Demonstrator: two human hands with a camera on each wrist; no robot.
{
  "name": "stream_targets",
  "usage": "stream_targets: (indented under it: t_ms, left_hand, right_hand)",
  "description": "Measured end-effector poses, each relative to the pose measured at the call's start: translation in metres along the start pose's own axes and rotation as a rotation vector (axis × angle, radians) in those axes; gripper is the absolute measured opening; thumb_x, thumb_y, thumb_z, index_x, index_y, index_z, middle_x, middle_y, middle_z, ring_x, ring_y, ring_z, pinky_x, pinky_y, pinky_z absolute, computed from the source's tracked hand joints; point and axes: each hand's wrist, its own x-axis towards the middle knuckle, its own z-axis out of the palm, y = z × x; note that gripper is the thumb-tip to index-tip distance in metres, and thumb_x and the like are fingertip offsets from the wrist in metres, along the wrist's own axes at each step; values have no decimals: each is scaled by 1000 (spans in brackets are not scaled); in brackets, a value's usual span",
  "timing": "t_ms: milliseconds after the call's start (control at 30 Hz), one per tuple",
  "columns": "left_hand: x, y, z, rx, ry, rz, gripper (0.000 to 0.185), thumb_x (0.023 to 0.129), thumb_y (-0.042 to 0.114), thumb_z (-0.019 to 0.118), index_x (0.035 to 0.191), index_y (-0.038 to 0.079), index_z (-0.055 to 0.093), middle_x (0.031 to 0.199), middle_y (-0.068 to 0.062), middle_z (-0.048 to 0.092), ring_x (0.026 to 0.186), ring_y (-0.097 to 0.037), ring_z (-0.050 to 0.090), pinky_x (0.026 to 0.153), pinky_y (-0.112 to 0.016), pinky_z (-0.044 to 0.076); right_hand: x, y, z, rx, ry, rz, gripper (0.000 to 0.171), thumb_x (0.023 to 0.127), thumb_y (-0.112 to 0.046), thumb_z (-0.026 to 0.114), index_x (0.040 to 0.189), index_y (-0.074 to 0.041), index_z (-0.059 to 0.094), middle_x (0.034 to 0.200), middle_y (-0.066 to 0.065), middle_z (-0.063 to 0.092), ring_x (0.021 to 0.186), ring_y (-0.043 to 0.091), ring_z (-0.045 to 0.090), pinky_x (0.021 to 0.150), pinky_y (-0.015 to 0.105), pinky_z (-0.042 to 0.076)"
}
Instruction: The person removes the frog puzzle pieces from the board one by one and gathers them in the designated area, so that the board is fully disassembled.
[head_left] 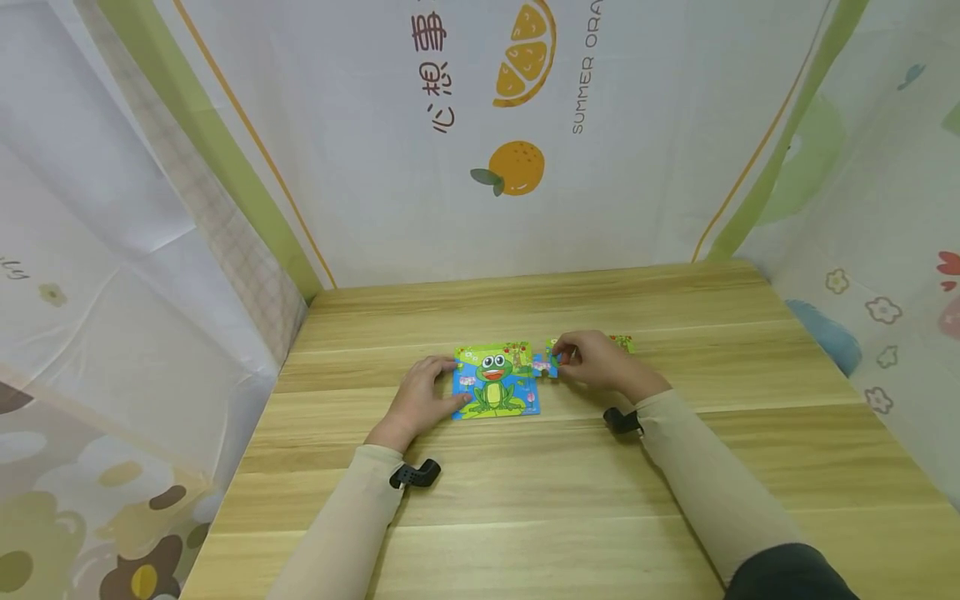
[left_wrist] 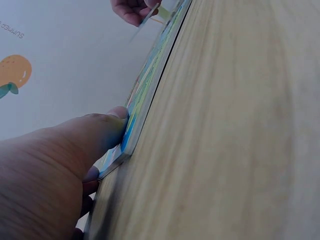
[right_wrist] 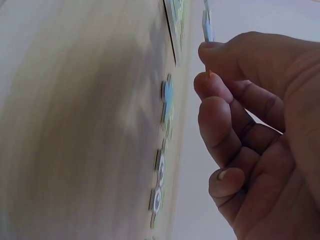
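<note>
A frog jigsaw puzzle (head_left: 496, 380) lies on the wooden table (head_left: 570, 492), partly assembled. My left hand (head_left: 422, 400) rests on the table with its thumb (left_wrist: 107, 131) pressed against the puzzle's (left_wrist: 145, 95) left edge. My right hand (head_left: 592, 358) pinches a small blue puzzle piece (head_left: 553, 360) lifted just above the table at the puzzle's right side. In the right wrist view the thin piece (right_wrist: 207, 25) stands edge-on between thumb and finger, above loose pieces (right_wrist: 167, 102) lying flat. More pieces (head_left: 621, 342) lie behind the right hand.
A printed cloth backdrop (head_left: 517, 125) with oranges closes the far side, and sheer curtains (head_left: 112, 275) hang on the left and right. The table stretches wide in front of and beside the puzzle. Small black wrist mounts (head_left: 416, 475) sit by each sleeve.
</note>
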Motion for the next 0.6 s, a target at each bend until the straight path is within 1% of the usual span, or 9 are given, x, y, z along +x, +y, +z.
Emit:
stream_targets:
  t_ms: [133,167,367,600]
  left_hand:
    - [0,-2,0,5,0,-2,65,80,53,73,130,15,56,136,7,49,130,-17,39,110,-38,31]
    - [0,-1,0,6,0,-4,65,80,53,73,130,15,56,136,7,49,130,-16,39,110,-37,31]
    - [0,-1,-1,7,-3,3,67,80,55,72,130,15,56,137,6,49,130,-17,39,110,-38,31]
    - [-1,-2,0,-7,-9,-5,67,80,54,72,131,15,56,139,8,47,132,-18,38,110,-41,30]
  right_hand:
    - [-3,3,-3,-3,-7,15,17,87,-20,71,103,-15,66,86,-7,62,75,14,58,66,30,51]
    - [-4,3,-4,2,-7,10,17,87,-19,71,102,-14,66,85,-7,62,75,14,58,66,31,51]
    - [-5,5,-7,11,-16,-14,17,85,-17,74,100,-11,68,83,-6,63,76,15,58,67,30,52]
    - [-5,8,-7,16,-47,-15,17,83,-15,76,98,-13,68,82,-6,63,75,13,59,67,29,53]
